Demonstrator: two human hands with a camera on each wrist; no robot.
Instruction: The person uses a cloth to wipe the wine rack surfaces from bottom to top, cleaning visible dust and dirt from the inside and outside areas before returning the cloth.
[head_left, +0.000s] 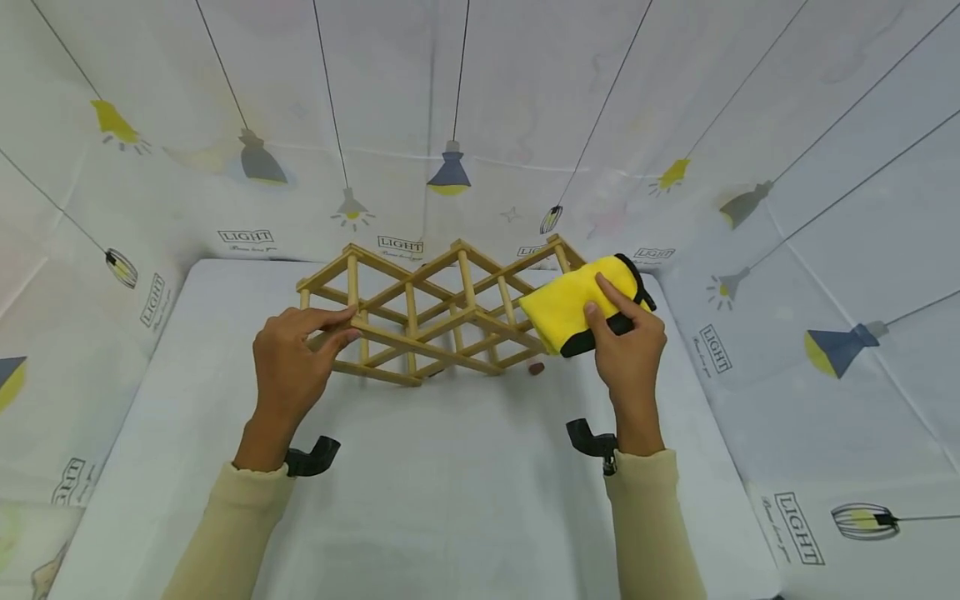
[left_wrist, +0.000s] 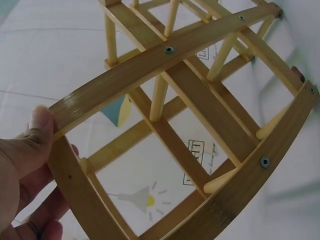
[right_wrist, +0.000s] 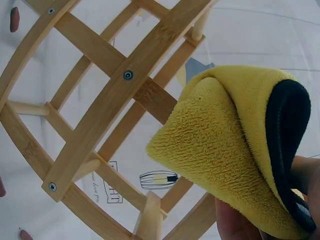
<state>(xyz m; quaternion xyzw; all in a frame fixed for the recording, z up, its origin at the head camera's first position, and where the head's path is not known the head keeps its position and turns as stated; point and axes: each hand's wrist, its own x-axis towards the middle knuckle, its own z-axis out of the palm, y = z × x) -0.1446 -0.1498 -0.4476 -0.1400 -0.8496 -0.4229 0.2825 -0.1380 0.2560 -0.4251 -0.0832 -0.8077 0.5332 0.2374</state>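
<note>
A wooden lattice rack (head_left: 412,312) of crossed slats and round dowels spans the area between both hands. My left hand (head_left: 292,358) pinches its left end, with the thumb against a curved slat (left_wrist: 117,75) in the left wrist view. In my right hand (head_left: 633,354) is a folded yellow cloth (head_left: 566,308) with black edging, gripped between thumb and fingers. That cloth overlaps the rack's right end in the head view. Seen from the right wrist, the plush cloth (right_wrist: 210,145) lies close by a slat with a screw head (right_wrist: 128,75), and hides part of the right fingers.
Beneath the rack is a white-covered table (head_left: 450,475). A small reddish-brown piece (head_left: 536,368) lies near the rack's right end. White sheets printed with lamps (head_left: 450,173) stand around the back and sides. Black mounts (head_left: 315,457) are strapped on both wrists.
</note>
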